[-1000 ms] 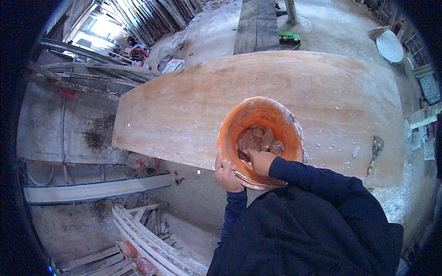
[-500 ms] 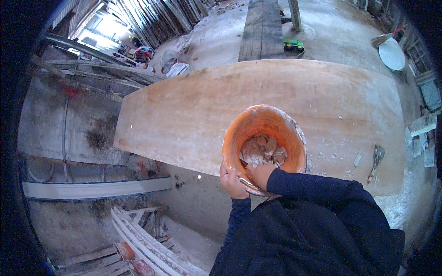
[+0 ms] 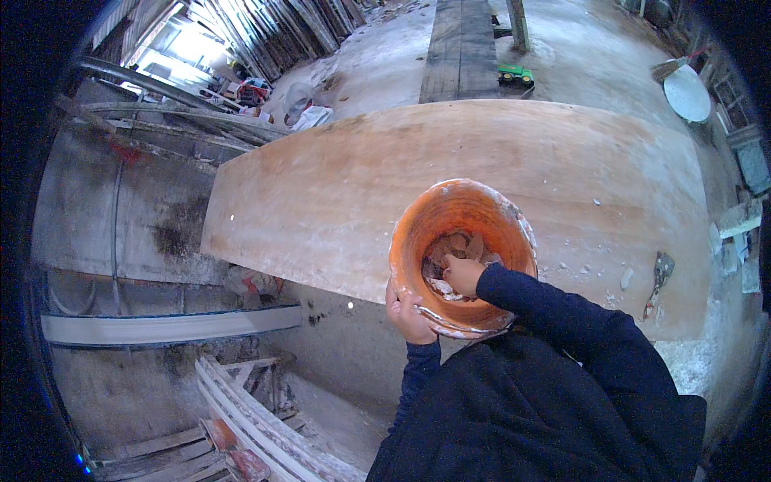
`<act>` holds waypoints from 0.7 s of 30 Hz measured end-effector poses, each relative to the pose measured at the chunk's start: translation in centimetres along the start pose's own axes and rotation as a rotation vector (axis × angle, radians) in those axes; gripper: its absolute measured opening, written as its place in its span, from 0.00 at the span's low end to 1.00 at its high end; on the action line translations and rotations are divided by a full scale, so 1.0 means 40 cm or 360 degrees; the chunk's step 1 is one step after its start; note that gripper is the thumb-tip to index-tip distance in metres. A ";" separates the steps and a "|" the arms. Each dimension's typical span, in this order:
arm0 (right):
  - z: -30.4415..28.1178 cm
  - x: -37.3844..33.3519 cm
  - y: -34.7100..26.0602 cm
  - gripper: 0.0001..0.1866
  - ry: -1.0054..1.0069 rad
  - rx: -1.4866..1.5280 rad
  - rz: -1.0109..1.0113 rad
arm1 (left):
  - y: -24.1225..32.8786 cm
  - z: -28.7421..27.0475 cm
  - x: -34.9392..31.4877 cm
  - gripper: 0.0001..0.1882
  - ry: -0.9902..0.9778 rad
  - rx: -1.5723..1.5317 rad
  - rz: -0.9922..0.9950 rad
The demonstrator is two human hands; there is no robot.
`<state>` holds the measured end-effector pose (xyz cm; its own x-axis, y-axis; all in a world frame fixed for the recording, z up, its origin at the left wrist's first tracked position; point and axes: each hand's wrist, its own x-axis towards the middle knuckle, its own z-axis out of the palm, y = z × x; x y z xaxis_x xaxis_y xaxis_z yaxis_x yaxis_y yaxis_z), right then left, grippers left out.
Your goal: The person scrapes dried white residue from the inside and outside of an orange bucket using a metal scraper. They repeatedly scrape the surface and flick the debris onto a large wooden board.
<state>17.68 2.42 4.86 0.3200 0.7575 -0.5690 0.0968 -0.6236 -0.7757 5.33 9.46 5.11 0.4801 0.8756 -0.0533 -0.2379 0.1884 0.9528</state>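
A person in dark sleeves leans over one orange bucket, its mouth tilted toward the viewer, at the near edge of one wooden board. The left hand grips the bucket's near-left rim, thumb and fingers closed around it. The right hand reaches inside among brown, broken pieces; its fingertips are hidden, so whether they pinch anything cannot be told. Working well here likely means keeping the rim steady and feeling gently for sharp edges. Counted: two hands, one bucket, one board, one flat-ended tool lying at right, one green toy truck beyond; the pieces, several, overlap too much to number.
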 end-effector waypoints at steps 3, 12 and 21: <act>0.007 0.044 0.008 0.17 0.0058 -0.0164 -0.0136 | -0.003 -0.005 0.005 0.24 -0.0029 0.0010 0.0051; 0.061 0.058 -0.006 0.24 0.0208 -0.0592 -0.0322 | 0.005 0.018 0.006 0.25 -0.0035 -0.0005 0.0002; 0.035 0.023 0.038 0.19 0.0162 -0.0745 -0.0348 | -0.005 0.015 -0.004 0.27 -0.0010 -0.0077 -0.0054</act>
<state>16.79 2.45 2.78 0.3328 0.8716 -0.3599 0.5749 -0.4900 -0.6552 5.82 9.00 5.14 0.4938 0.8656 -0.0833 -0.2616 0.2392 0.9351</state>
